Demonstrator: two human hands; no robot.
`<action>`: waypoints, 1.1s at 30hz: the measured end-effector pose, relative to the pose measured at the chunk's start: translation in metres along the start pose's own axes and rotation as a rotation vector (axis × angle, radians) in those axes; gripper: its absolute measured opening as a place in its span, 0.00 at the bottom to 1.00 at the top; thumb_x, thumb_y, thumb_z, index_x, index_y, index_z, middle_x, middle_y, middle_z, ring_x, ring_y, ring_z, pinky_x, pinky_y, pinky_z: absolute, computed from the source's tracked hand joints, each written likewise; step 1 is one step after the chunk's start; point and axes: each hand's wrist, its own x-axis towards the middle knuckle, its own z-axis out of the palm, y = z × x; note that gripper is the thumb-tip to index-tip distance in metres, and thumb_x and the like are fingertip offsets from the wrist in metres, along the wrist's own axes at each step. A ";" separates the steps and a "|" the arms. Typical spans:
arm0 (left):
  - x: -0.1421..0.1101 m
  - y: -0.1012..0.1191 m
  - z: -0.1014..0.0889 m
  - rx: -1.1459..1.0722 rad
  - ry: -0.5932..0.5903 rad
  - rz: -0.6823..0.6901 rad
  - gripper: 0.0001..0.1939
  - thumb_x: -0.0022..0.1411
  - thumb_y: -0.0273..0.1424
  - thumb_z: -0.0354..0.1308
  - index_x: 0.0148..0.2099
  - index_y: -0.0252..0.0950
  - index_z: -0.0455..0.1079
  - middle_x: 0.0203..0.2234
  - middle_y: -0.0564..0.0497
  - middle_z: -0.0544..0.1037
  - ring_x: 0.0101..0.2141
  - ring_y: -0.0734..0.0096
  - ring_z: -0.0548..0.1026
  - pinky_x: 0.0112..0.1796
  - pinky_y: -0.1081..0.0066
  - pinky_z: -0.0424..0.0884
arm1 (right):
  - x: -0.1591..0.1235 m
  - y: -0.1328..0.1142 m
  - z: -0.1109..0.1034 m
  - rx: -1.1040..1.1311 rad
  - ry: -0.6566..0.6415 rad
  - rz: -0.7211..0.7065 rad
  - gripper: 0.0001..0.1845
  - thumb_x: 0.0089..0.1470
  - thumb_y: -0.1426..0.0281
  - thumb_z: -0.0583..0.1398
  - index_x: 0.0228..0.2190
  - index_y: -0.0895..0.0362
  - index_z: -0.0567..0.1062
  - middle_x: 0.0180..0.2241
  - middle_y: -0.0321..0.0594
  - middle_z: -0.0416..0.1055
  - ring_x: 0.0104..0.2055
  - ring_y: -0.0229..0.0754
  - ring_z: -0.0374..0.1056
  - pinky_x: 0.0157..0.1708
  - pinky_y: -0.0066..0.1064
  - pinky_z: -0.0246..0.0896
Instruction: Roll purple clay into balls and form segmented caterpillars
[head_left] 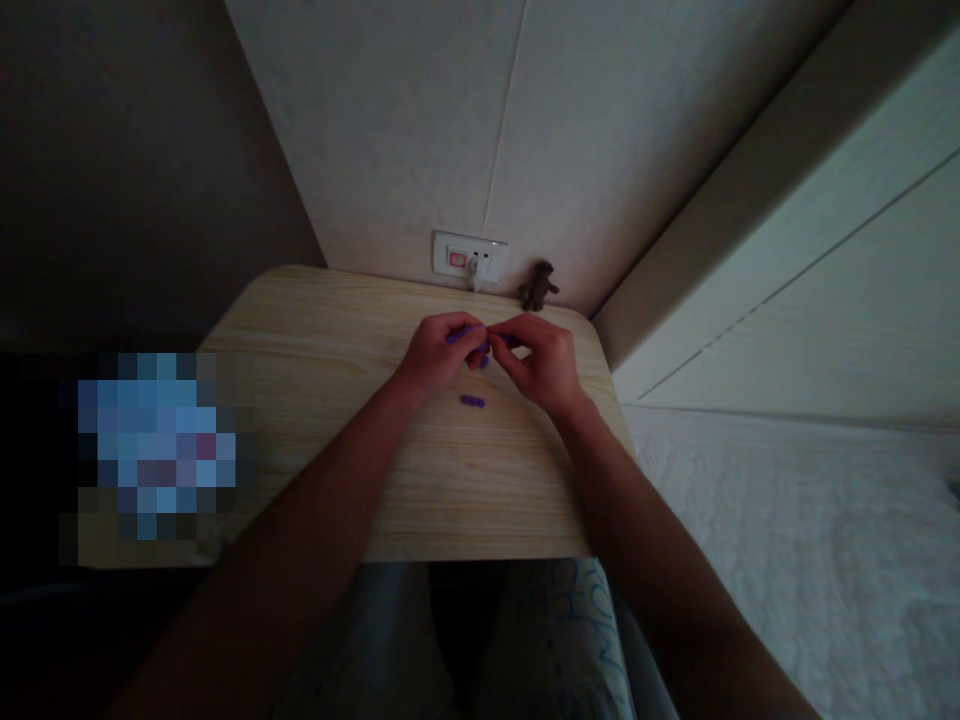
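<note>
Over the middle of the table both hands meet, fingertips close together. My left hand [442, 350] is closed around purple modelling clay [482, 360], most of it hidden by the fingers. My right hand [541, 358] pinches at the same spot with thumb and forefinger, and a bit of purple shows between its fingers. Just below the hands a short purple clay roll [472, 401] lies loose on the wood. The exact shape of the held clay is too small and dim to make out.
A small brown figure [538, 286] stands at the back of the wooden table [480, 490], near the wall. Behind it is a wall socket [470, 258] with a white plug. A blurred-out bright patch [157, 440] is at the left; a pale quilted bed cover [795, 540] lies right.
</note>
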 end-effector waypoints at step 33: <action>0.002 -0.041 -0.020 0.988 0.353 0.097 0.11 0.60 0.33 0.62 0.45 0.38 0.80 0.43 0.40 0.78 0.49 0.49 0.72 0.54 0.48 0.69 | -0.011 0.015 0.017 0.336 0.008 0.294 0.26 0.68 0.49 0.56 0.54 0.53 0.76 0.38 0.41 0.79 0.32 0.39 0.76 0.41 0.37 0.76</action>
